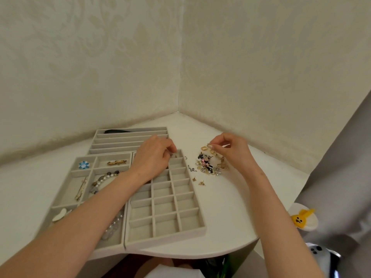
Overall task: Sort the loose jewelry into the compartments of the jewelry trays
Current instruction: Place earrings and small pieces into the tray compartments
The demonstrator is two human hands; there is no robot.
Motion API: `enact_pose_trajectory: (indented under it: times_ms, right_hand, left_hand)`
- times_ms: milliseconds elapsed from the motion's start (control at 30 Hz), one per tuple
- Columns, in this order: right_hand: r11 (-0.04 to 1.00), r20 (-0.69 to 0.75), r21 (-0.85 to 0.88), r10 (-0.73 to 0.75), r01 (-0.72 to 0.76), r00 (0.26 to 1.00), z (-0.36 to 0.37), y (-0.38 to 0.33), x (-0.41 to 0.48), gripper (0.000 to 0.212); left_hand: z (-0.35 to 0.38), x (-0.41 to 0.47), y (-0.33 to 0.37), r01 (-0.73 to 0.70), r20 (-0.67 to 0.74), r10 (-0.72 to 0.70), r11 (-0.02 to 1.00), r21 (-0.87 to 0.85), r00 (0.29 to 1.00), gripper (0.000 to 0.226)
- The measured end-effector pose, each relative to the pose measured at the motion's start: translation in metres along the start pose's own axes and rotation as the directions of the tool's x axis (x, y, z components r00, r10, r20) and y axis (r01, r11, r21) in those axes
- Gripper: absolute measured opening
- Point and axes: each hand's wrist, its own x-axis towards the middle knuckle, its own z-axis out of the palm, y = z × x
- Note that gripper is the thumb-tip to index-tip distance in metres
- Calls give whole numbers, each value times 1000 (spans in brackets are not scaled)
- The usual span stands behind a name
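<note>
A heap of loose jewelry [210, 164], mostly small earrings, lies on the white table right of the trays. My right hand [230, 150] hovers over the heap's far edge and pinches a small gold earring [210, 146]. My left hand [154, 155] reaches over the grid tray [180, 217], its fingertips curled at the top right compartment, where tiny earrings [174, 156] lie; whether it holds anything is hidden. A tray with wider compartments [80, 173] on the left holds a blue flower brooch [83, 165], a gold clip [116, 162] and a beaded necklace [104, 178].
A tray of long slots [130, 137] sits behind, with a dark item at its far end. Stray earrings [197, 181] and a small chain [191, 169] lie between heap and grid tray. Walls meet close behind. A yellow plush toy [301, 217] sits off the table's right edge.
</note>
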Motion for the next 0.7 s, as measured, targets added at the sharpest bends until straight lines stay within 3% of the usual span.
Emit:
enact_pose_trajectory:
  times_ms: [67,200,433,700]
  right_hand:
    - [999,20,44,-32,31,999,8,-3,0,7]
    - [993,73,74,-100,95,992,28,-10,-1,7]
    - [945,166,-24,-318,326,933,63,-17,0,25]
    - [913,179,-133,-361,386,915,63,-12,2,40]
  left_hand:
    - [-1,1,0,21,-34,-21,1000,13,999,29]
    - [1,0,-1,39,39,-40,999,21,998,30]
    - [1,1,-2,60,-29,-62,997,-39,998,29]
    - [0,0,0,64,-15,-64,997,-37,998,21]
